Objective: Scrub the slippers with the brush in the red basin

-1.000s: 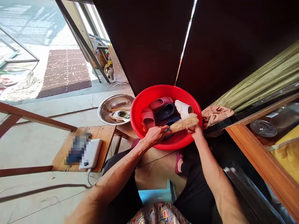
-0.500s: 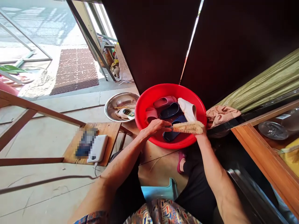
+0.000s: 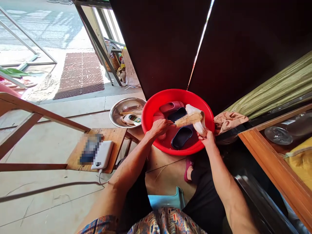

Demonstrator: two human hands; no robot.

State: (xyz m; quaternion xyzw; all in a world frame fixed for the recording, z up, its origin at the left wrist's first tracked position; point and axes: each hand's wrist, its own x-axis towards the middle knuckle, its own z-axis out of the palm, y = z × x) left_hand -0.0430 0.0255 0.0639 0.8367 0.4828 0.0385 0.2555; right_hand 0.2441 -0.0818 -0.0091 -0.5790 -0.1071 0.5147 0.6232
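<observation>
A red plastic basin point(image 3: 151, 110) sits on the floor in front of me. In it lie pink slippers point(image 3: 170, 106), dark blue slippers point(image 3: 181, 138) and a white slipper point(image 3: 198, 122). My left hand point(image 3: 159, 126) is closed on the handle of a bristle brush point(image 3: 188, 119), whose head lies across the white slipper. My right hand point(image 3: 207, 138) grips the near end of that white slipper at the basin's right rim.
A steel bowl point(image 3: 122, 109) with a sandal stands left of the basin. A low wooden stool point(image 3: 114, 136) holds a white power bank point(image 3: 102, 155). A crumpled cloth point(image 3: 229, 120) lies to the right. A wooden table edge point(image 3: 273, 169) runs along the right. Dark panels stand behind.
The brush moved up and away from the basin's near rim onto the white slipper. My right hand shifted to grip the white slipper, and a dark blue slipper lies uncovered near the front.
</observation>
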